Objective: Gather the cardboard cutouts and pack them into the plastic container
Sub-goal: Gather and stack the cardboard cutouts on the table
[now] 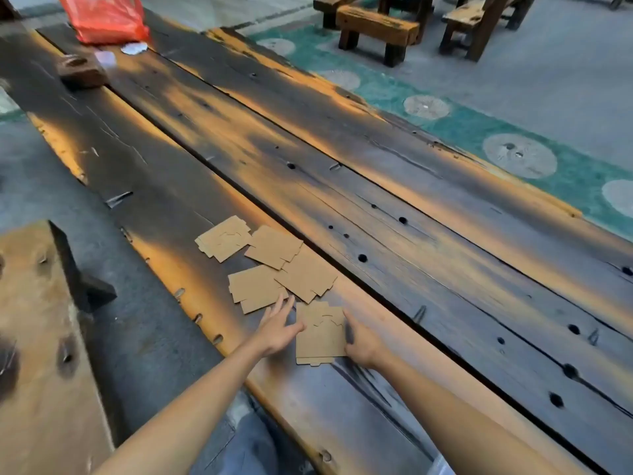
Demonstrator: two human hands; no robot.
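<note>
- One long worktop (394, 186) of dark, scorched-looking planks with orange grain, pocked with round holes and split lengthwise by open seams; a risk, as I judge it, that a thin cutout slides into a seam or snags on a hole edge when swept along.
- One floor area beyond the far edge: grey concrete with a green mat (479, 132) bearing pale discs; rough wooden benches (376, 27) stand at the top of the view.
- One red plastic bag (106, 18) at the far end of the worktop, with a brown block (82, 70) and a small pale disc (134, 48) near it. No plastic container can be made out with certainty, so the packing destination is unconfirmed; a carry across the length of the worktop could shed loose pieces.
- Four loose groups of cardboard cutouts (274, 265), flat and partly overlapping, mid-worktop near the seam; overlapped edges and tabs may catch and bend if dragged.
- One small stack of cutouts (320, 334) nearest the person, flat on the worktop, edges uneven; likely to fan apart if lifted from one side only.
- Two hands: right hand (363, 342) closed on the stack's right edge; left hand (277, 327) open, fingers spread, holding nothing, just beside the stack and reaching toward the nearest loose group.
</note>
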